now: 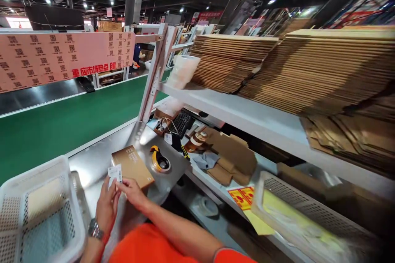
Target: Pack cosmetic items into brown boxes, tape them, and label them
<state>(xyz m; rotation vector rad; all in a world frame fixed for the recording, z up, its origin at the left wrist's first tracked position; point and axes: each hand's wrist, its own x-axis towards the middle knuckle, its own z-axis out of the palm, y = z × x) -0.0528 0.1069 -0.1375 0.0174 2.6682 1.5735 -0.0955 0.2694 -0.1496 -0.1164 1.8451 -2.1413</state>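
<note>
Between the fingers of both my hands is a small white printed label [115,174], held up over the steel bench. My left hand [107,203], with a watch on its wrist, grips its lower left part. The fingertips of my right hand [133,192] pinch its lower right corner. Just behind my right hand lies a flat golden-brown box [132,165] with white lettering. To the right of the box, a yellow and black tape dispenser [159,160] rests on the metal.
A white perforated basket [72,213] stands at left. Beyond the bench runs a green conveyor belt [123,98]. Stacked flat cartons [333,70] fill the right shelf above another white basket [262,197]. A keyboard [182,122] and a brown jar [196,141] sit below the shelf.
</note>
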